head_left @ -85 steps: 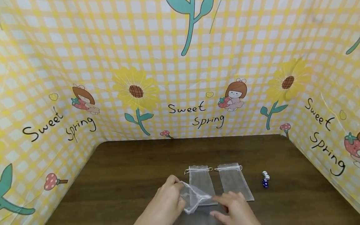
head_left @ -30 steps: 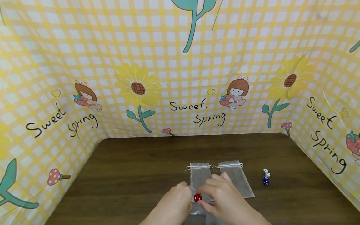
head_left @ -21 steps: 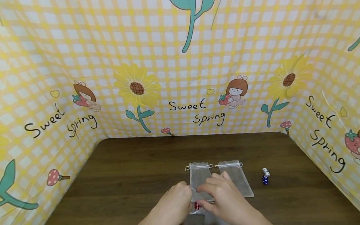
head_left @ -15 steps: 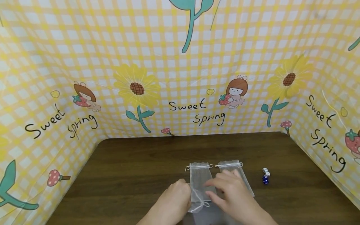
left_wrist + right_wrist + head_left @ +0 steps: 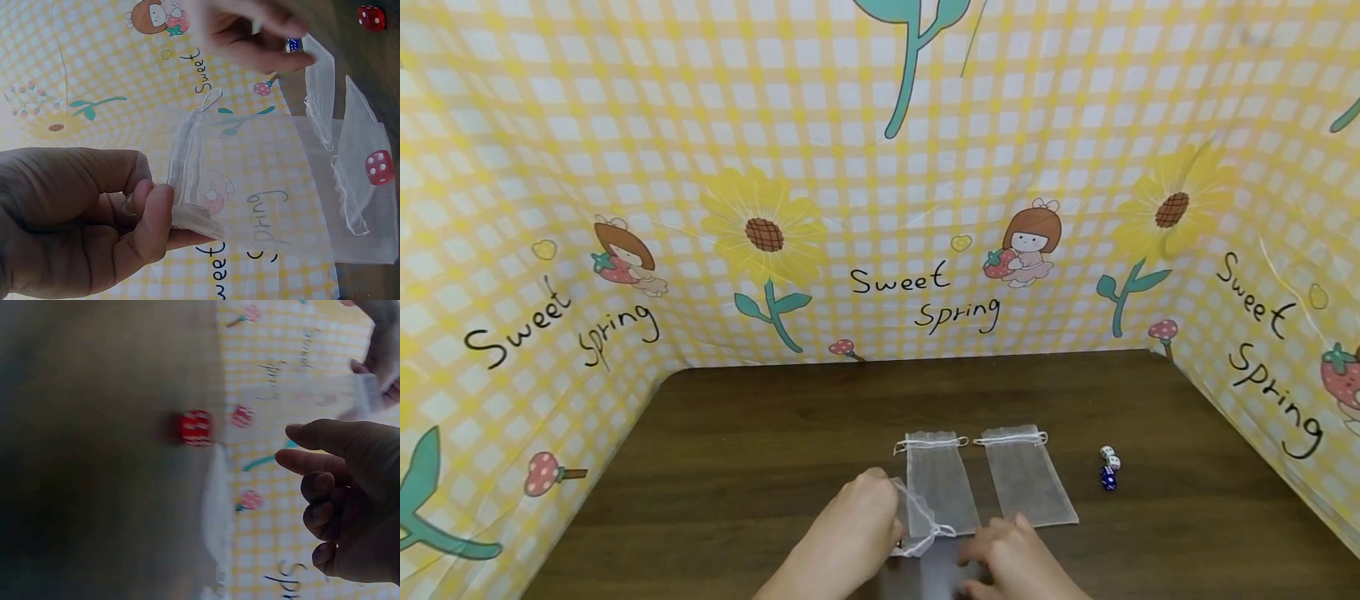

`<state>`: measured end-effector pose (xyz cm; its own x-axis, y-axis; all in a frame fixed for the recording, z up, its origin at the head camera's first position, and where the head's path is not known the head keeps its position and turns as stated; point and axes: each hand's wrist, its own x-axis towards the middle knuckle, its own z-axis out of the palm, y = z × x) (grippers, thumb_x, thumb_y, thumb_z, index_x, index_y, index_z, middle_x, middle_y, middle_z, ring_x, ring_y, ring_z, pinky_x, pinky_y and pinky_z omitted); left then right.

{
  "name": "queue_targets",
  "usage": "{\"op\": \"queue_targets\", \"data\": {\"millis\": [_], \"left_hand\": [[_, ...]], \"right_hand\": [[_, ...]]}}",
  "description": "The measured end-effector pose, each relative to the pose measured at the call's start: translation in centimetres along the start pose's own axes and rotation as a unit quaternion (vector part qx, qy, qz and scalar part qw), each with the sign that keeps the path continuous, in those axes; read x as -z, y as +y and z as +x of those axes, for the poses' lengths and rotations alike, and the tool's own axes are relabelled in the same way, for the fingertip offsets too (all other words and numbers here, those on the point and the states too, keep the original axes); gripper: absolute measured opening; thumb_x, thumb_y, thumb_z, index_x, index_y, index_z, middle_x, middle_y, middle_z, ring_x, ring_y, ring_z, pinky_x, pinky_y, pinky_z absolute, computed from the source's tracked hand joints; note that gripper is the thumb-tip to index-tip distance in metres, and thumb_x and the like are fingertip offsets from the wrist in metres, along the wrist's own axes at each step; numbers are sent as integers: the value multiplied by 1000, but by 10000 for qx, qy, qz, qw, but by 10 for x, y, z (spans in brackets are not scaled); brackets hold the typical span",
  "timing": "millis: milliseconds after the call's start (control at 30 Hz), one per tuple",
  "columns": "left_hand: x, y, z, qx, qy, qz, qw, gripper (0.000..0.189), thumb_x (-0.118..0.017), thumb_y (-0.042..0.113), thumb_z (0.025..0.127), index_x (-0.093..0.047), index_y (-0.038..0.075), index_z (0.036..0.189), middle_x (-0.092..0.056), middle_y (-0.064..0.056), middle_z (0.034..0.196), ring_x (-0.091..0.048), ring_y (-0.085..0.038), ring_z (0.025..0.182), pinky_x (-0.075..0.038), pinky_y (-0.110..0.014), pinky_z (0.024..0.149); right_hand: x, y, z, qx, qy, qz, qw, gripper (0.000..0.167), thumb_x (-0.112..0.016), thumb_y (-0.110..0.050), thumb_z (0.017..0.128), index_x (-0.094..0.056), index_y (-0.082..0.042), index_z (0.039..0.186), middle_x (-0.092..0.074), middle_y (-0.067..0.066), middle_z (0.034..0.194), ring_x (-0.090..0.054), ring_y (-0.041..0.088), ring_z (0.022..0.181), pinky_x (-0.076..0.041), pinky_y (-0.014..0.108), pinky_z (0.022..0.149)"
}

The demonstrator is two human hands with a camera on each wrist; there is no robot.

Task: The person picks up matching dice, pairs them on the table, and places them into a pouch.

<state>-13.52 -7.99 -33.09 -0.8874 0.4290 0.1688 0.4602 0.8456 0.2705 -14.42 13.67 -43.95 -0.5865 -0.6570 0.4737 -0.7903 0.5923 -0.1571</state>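
Note:
In the left wrist view my left hand [image 5: 94, 219] pinches a sheer white drawstring pouch [image 5: 262, 144] by its gathered top, thumb against fingers. A red die [image 5: 379, 167] with white pips shows through the mesh at the pouch's bottom end. My right hand [image 5: 356, 494] holds nothing; its thumb and index finger are apart, the other fingers loosely bent. Ahead of its fingertips in the right wrist view, a second red die [image 5: 195, 428] lies on the table. In the head view the right hand [image 5: 1018, 560] is low, right of the held pouch [image 5: 917, 533].
Two more sheer pouches, a left one [image 5: 940, 487] and a right one [image 5: 1030, 483], lie flat on the dark wooden table [image 5: 737, 450]. White dice [image 5: 1110, 457] and blue dice [image 5: 1108, 478] sit to their right. A yellow checked cloth [image 5: 865, 183] surrounds the table's back and sides.
My right hand has lowered a red die into the pouch's mouth, let go, and drawn back toward the near side. My left hand has kept its grip on the pouch.

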Motion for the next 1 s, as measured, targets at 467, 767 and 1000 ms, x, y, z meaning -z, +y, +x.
{"op": "queue_targets", "data": {"millis": [467,767,1000], "left_hand": [[-6,-8,-3,-71,374,122,9992,20,-64,0,62,-49,10,53,-44,0,62,-43,-12,49,-38,-26,45],[-5,-9,-3,-23,158,53,9999,22,-64,-1,62,-48,10,52,-43,0,62,-40,-10,51,-37,-23,47],[-6,-10,-2,-66,109,-68,9999,23,-63,-2,62,-47,11,51,-42,2,62,-39,-10,50,-37,-23,47]], "right_hand": [[-30,-1,-5,-37,-915,-130,9957,5,-71,-29,64,-66,-31,64,-55,-24,67,-40,-5,61,-20,22,56],[-28,4,-5,139,-760,-194,9968,5,-72,-29,65,-67,-29,63,-56,-23,66,-38,-6,60,-20,21,55],[-7,8,-2,-154,-677,48,9976,7,-73,-30,66,-66,-28,66,-53,-26,67,-40,-4,64,-21,22,58]]}}
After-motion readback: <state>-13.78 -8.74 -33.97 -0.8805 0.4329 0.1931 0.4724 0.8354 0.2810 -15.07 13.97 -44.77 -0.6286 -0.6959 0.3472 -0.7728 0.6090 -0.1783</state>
